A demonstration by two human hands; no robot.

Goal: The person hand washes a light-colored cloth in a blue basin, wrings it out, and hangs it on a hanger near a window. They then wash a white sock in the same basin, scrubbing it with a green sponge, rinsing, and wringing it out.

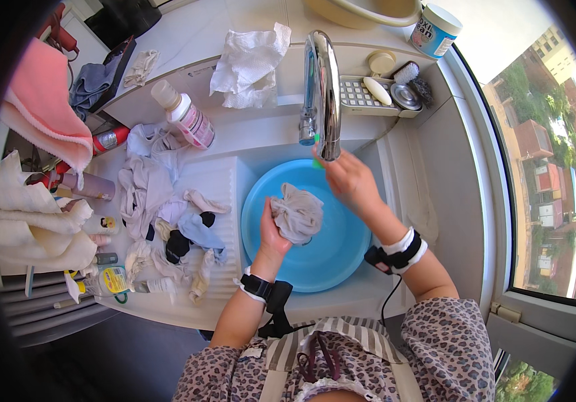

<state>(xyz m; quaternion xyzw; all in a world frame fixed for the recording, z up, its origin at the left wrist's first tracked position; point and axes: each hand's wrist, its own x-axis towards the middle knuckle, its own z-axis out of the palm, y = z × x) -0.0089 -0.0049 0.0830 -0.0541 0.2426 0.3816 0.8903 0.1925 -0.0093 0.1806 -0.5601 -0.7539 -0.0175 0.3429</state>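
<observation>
My left hand (276,232) holds a bunched light grey cloth (297,213) above a blue plastic basin (341,259), which stands in the sink. At the chrome faucet (329,95), my right hand (348,178) reaches up to the spout's lower end; its fingertips are partly hidden behind the metal. Small bright green bits show beside those fingertips, and I cannot tell what they are. Left of the basin, a pile of light garments (144,188) and several socks, among them a black one (177,246), lies on the ribbed washboard surface (222,176).
A detergent bottle (190,118) and crumpled paper towels (250,68) are behind the pile. A soap rack (363,100) with a soap bar and brushes is behind the faucet. A tub of cleaner (435,31) stands near the window. A pump bottle (109,280) stands at the left.
</observation>
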